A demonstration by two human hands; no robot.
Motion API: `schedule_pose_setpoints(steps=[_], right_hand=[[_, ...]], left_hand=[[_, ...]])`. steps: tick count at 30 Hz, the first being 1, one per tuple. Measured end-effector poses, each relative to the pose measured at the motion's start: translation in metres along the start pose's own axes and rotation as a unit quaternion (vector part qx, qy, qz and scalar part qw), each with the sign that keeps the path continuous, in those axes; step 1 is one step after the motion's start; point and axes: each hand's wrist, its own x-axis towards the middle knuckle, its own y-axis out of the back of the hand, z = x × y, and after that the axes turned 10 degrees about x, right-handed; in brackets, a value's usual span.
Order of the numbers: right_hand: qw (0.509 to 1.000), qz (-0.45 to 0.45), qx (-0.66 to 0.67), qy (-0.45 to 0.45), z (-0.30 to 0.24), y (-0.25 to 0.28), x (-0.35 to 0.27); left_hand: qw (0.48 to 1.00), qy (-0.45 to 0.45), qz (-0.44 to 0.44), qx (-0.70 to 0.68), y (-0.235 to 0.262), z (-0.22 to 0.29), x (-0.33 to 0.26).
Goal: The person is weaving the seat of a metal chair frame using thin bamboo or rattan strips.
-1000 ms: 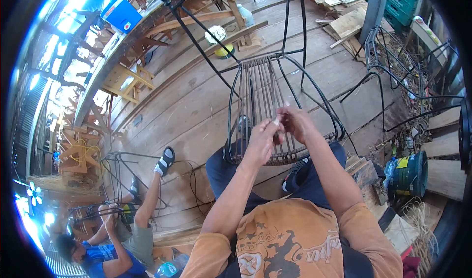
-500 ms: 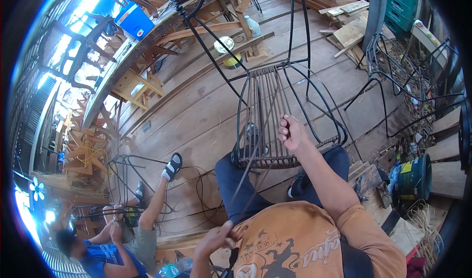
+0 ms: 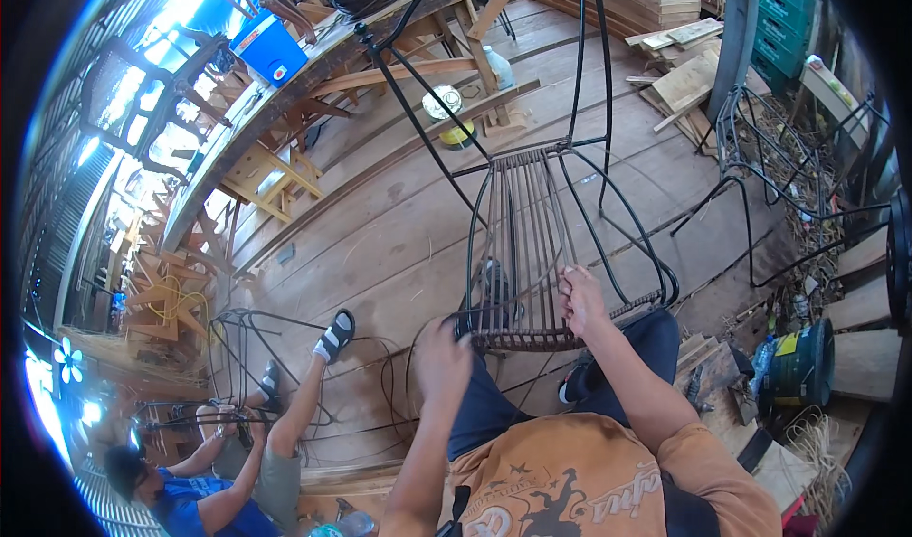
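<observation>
Materials and finish

Black matt metal-rod chair frame [image 3: 532,252] with brown woven rattan strands; worn, rough bare wooden plank floor [image 3: 380,243]; glossy blue plastic cooler box [image 3: 269,48].

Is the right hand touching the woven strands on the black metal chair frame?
Touching. In the head view the right hand rests on the woven strands stretched over the chair frame, fingers pressed against them with no gap showing.
</observation>
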Motion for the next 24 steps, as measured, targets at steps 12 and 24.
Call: schedule_pose_setpoints(steps=[12,24], right_hand=[[1.000,-0.007,0.005,-0.012,0.001,0.010,-0.004],[1.000,0.002,-0.014,-0.010,0.006,0.002,-0.010]], left_hand=[[0.995,-0.042,-0.073,0.060,-0.026,-0.022,0.021],[0.773,0.434,-0.263,0.381,0.094,-0.369,-0.166]])
